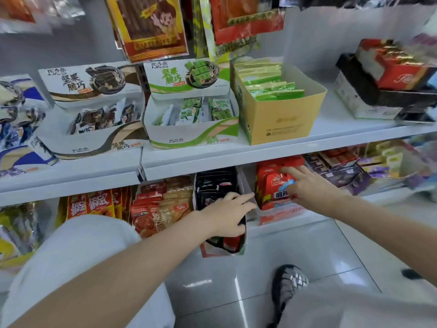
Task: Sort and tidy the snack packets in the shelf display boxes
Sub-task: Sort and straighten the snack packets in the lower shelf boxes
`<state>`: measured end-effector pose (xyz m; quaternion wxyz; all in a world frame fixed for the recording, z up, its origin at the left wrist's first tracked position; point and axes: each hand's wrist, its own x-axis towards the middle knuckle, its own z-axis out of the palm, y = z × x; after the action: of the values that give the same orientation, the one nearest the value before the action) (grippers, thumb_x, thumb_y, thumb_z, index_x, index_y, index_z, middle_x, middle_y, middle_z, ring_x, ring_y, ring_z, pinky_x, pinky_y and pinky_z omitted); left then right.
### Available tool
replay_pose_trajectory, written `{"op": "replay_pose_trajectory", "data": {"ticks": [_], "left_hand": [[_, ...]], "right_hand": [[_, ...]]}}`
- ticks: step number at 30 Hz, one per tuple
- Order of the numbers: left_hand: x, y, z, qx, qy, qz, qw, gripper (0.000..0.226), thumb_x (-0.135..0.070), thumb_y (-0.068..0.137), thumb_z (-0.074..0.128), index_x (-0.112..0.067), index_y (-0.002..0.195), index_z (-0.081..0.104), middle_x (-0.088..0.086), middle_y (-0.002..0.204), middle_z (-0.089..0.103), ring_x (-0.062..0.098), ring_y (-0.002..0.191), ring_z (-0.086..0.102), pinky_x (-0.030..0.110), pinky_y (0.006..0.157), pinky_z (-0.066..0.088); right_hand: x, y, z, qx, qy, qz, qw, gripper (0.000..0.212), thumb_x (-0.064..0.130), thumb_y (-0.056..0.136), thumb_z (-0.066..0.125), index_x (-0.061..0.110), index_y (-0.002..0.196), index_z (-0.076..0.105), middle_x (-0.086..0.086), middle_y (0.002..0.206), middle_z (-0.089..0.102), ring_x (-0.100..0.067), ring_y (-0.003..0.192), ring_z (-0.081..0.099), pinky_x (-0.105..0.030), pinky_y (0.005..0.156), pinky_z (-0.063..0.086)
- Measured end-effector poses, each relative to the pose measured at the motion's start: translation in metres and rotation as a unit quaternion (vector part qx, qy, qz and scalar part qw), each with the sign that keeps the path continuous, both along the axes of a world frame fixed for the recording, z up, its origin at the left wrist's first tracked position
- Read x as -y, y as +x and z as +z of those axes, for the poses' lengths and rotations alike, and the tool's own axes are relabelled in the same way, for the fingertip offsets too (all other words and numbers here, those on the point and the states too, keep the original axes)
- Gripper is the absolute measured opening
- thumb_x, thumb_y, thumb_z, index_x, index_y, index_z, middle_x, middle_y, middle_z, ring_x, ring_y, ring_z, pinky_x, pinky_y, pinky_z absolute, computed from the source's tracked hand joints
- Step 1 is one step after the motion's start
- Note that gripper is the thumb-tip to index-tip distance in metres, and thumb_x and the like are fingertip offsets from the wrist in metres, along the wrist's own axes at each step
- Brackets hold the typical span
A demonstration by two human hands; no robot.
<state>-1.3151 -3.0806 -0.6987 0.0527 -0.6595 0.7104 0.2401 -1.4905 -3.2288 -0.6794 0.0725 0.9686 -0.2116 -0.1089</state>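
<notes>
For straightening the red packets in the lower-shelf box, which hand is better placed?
The right hand: its fingers already touch the red packets. The left hand grips the side wall of the box of black packets, one box over.
</notes>
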Motion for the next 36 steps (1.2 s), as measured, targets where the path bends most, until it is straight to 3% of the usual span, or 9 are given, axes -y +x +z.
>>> {"op": "replay_pose_trajectory", "data": {"ticks": [4,8,13,17,19,22,25,29,36], "left_hand": [[0.014,-0.003,-0.010,0.016,0.014,-0.026,0.999,0.067,-0.023,0.091,0.044,-0.017,0.148,0.009,0.002,0.157,-0.002,0.024,0.144,-0.001,0.043,0.116,0.017],[0.023,-0.004,-0.012,0.039,0.024,-0.045,0.998,0.070,-0.027,0.092,0.045,-0.016,0.149,0.006,0.005,0.157,-0.004,0.021,0.144,-0.003,0.031,0.117,0.007],[0.014,-0.004,-0.012,0.046,0.003,-0.033,0.998,0.070,-0.024,0.092,0.043,-0.019,0.149,0.003,0.003,0.157,-0.006,0.020,0.145,-0.002,0.037,0.118,0.011],[-0.015,0.010,-0.006,0.046,-0.056,0.023,0.997,0.066,-0.023,0.094,0.040,-0.022,0.148,0.003,-0.001,0.157,-0.005,0.016,0.145,0.001,0.035,0.118,0.007],[-0.039,0.029,0.000,0.053,-0.096,0.072,0.991,0.063,-0.021,0.093,0.040,-0.022,0.148,0.008,-0.002,0.157,0.001,0.015,0.144,0.006,0.036,0.118,0.008],[-0.079,0.065,0.002,0.092,-0.090,0.151,0.980,0.062,-0.019,0.092,0.041,-0.022,0.147,0.014,-0.001,0.157,0.006,0.017,0.143,0.012,0.037,0.116,0.012],[-0.114,0.092,0.000,0.134,0.025,0.202,0.970,0.064,-0.023,0.091,0.044,-0.020,0.147,0.014,0.005,0.157,0.000,0.024,0.144,0.008,0.043,0.116,0.016],[-0.142,0.118,-0.002,0.131,0.091,0.211,0.964,0.059,-0.030,0.092,0.046,-0.017,0.145,0.024,0.006,0.157,-0.004,0.026,0.144,0.003,0.046,0.116,0.015],[-0.142,0.106,-0.016,0.109,0.015,0.135,0.985,0.063,-0.021,0.093,0.044,-0.025,0.147,0.013,0.002,0.156,-0.013,0.031,0.143,-0.007,0.051,0.116,0.013]], "right_hand": [[0.009,-0.008,-0.008,0.069,-0.048,0.017,0.996,0.021,0.013,0.050,0.086,0.015,0.062,0.069,-0.013,0.111,0.064,-0.035,0.098,0.061,-0.049,0.078,0.050],[0.025,-0.029,-0.010,0.036,-0.067,-0.057,0.995,0.025,0.012,0.084,0.060,0.012,0.108,0.062,-0.007,0.128,0.044,-0.028,0.113,0.048,-0.039,0.091,0.040],[0.026,-0.039,-0.010,0.045,0.009,-0.036,0.998,0.030,0.008,0.090,0.049,0.005,0.119,0.058,-0.008,0.146,0.034,-0.028,0.127,0.042,-0.039,0.106,0.032],[0.005,-0.023,-0.001,0.011,-0.015,-0.051,0.999,0.037,0.021,0.094,0.045,0.012,0.130,0.049,-0.011,0.154,0.016,-0.027,0.143,0.014,-0.040,0.116,0.012],[-0.007,-0.014,0.006,0.076,-0.032,-0.023,0.996,0.030,0.020,0.088,0.057,0.009,0.116,0.059,-0.021,0.148,0.028,-0.037,0.138,0.024,-0.048,0.112,0.022],[-0.033,0.011,0.017,0.188,0.041,0.037,0.981,0.021,0.005,0.065,0.079,0.005,0.083,0.068,-0.027,0.115,0.060,-0.046,0.103,0.058,-0.050,0.083,0.050],[-0.059,0.053,0.015,0.129,0.039,0.117,0.984,0.036,0.009,0.056,0.083,0.005,0.089,0.068,-0.026,0.109,0.062,-0.042,0.094,0.063,-0.044,0.074,0.054],[-0.093,0.097,0.012,0.012,0.094,0.148,0.985,0.057,0.037,0.091,0.051,0.015,0.140,0.032,-0.008,0.152,0.022,-0.026,0.137,0.027,-0.037,0.111,0.029],[-0.142,0.120,-0.009,-0.085,0.220,0.111,0.965,0.054,0.042,0.086,0.058,0.024,0.135,0.043,-0.005,0.148,0.018,-0.024,0.118,0.044,-0.031,0.099,0.039]]}}
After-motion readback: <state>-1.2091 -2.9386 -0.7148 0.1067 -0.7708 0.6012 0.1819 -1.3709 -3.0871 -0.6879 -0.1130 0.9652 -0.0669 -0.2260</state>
